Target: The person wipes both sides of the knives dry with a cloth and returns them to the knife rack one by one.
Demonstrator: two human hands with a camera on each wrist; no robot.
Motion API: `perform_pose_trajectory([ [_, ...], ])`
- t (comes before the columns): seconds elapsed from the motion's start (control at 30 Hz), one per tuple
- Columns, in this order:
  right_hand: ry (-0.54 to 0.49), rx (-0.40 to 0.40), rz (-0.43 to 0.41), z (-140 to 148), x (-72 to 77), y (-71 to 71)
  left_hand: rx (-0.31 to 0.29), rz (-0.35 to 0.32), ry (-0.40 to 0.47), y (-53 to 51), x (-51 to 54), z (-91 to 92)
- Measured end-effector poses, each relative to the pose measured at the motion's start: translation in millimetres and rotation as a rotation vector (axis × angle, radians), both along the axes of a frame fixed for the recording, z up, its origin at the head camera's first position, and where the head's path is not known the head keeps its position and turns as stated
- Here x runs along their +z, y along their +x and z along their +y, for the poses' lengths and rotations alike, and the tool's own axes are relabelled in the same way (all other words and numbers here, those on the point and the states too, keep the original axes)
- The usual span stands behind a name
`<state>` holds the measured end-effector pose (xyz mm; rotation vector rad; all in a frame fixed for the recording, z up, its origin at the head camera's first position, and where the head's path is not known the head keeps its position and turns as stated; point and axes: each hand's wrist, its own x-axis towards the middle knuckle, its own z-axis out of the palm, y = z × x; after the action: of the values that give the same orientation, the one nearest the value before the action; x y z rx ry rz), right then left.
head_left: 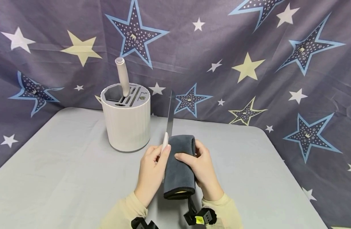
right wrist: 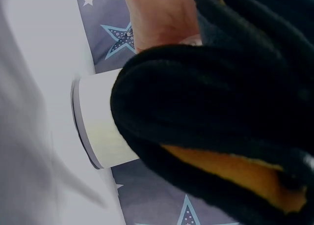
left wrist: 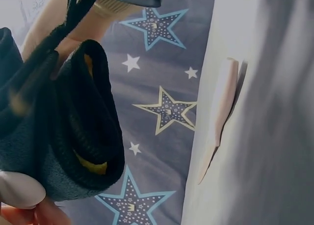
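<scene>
In the head view my left hand (head_left: 152, 167) grips a kitchen knife (head_left: 165, 141) by its pale handle, the blade (head_left: 171, 111) pointing up and away. Right beside it my right hand (head_left: 202, 167) holds a folded dark grey cloth (head_left: 179, 165) with black edging, thumb on its near face and other fingers behind. The cloth lies close against the knife handle. Yellow lining shows inside the folds of the cloth (left wrist: 91, 131) in the left wrist view. There, a second pale-handled knife (left wrist: 224, 102) lies on the table; I cannot make it out in the head view.
A white ribbed knife block (head_left: 127, 124) stands at the back left of the table, with one pale handle (head_left: 122, 76) sticking up from its slotted top. The light grey table (head_left: 238, 178) ends at a star-patterned curtain (head_left: 215, 82). A dark strap (left wrist: 78, 9) hangs close to the cloth.
</scene>
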<state>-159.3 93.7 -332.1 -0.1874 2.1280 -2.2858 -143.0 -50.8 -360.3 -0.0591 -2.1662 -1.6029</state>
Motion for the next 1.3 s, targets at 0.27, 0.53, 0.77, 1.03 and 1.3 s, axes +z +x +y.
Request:
perform_pose_trajectory([
  [0.27,-0.015,-0.072,-0.012,2.5,0.5,-2.5,-0.037,-0.037,0.004,2.5,0.2,3.8],
  [0.53,-0.004,-0.143,0.003,7.1,1.4,-4.3,-0.097,-0.081,-0.014,6.1,1.3,8.1],
  [0.77,-0.014,-0.17,0.005,8.9,2.6,-5.2,-0.135,-0.148,0.01,5.8,2.0,6.1],
  [1.03,-0.014,-0.193,-0.006,9.9,4.2,-4.9,-0.11,-0.182,0.063,2.1,2.4,-0.3],
  [1.3,-0.017,-0.225,-0.026,13.6,7.2,-5.3,-0.103,-0.14,0.172,-1.6,8.0,-7.0],
])
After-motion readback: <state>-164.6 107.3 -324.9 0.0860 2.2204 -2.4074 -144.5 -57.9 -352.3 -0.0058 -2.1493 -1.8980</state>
